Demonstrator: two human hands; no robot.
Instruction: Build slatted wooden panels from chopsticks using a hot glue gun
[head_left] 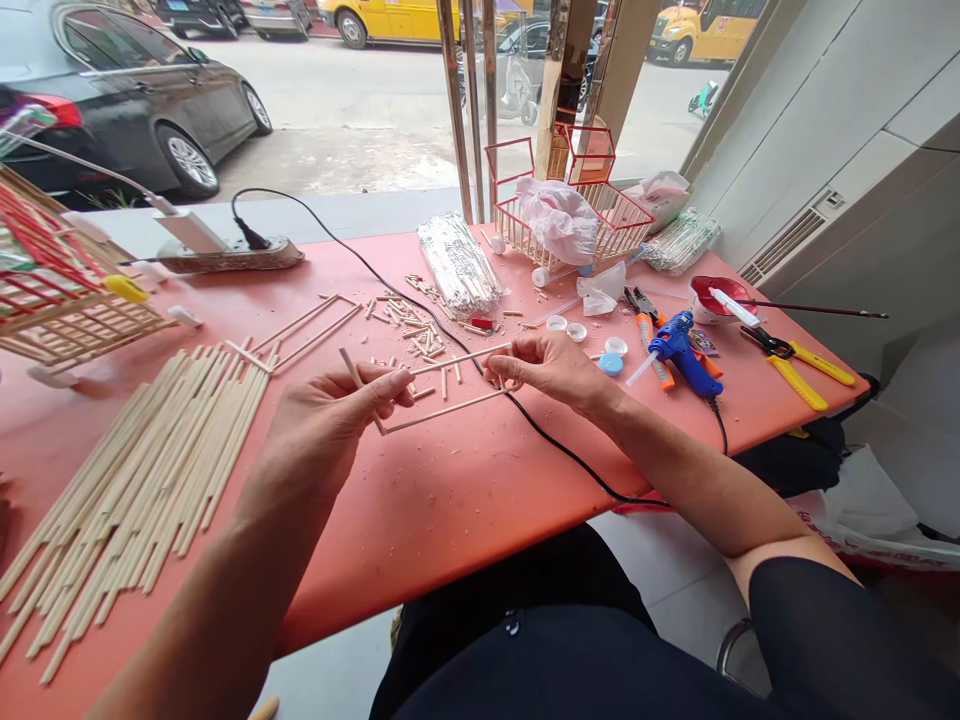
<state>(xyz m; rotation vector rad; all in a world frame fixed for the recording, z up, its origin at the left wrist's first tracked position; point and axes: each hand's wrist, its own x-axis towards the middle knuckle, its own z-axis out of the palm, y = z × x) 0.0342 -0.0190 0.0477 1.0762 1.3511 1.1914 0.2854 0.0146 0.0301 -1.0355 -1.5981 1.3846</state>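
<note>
A narrow rectangular frame of thin wooden sticks (450, 408) is held up over the table between my two hands. My left hand (352, 405) pinches its left end, where a short stick pokes up past the fingers. At the right end, my right hand (544, 370) has thumb and fingers closed on the frame's corner. Behind my left hand lies a similar wooden stick frame (311, 330), flat on the table. Many short cut stick pieces (420, 335) are scattered just beyond the held frame.
Long wooden sticks (150, 470) spread over the left of the pink table (465, 520). A black cable (555, 445) crosses it. To the right are a blue glue gun (682, 355), yellow-handled pliers (799, 370) and a red bowl (712, 300). Stick-built baskets (622, 215) stand behind.
</note>
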